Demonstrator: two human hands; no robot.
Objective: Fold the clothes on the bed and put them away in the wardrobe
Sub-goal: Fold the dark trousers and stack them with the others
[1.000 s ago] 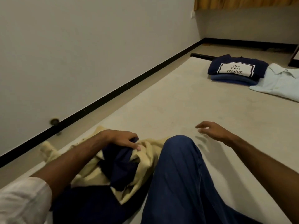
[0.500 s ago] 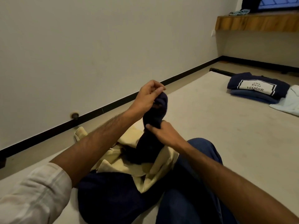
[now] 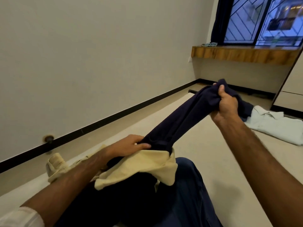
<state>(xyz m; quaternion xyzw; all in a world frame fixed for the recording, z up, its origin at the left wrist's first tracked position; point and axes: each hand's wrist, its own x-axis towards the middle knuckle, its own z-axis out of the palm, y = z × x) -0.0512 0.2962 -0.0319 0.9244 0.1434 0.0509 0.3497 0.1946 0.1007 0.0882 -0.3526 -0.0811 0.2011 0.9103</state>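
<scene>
A: What is hidden or cut off?

B: The folded pile behind the right hand (image 3: 227, 104) is mostly covered; only a pale blue shirt (image 3: 277, 125) on the bed (image 3: 188, 136) is seen clearly. The wardrobe (image 3: 293, 89) is cropped at the edge.

A: And the navy garment (image 3: 188, 115)?

B: It is stretched taut above the bed, one end bunched in the right fist, the other pinned by the left hand (image 3: 129, 145) against a cream garment (image 3: 139, 167).

Right hand (image 3: 227, 104): raised at right of centre, fist clenched round bunched cloth, thumb up, bare forearm running to lower right | Left hand (image 3: 129, 145): low at centre, fingers extended and thumb pinching cloth, forearm running to lower left, white sleeve (image 3: 19, 217) at the corner | Knee in blue jeans (image 3: 188, 181), lower centre.
</scene>
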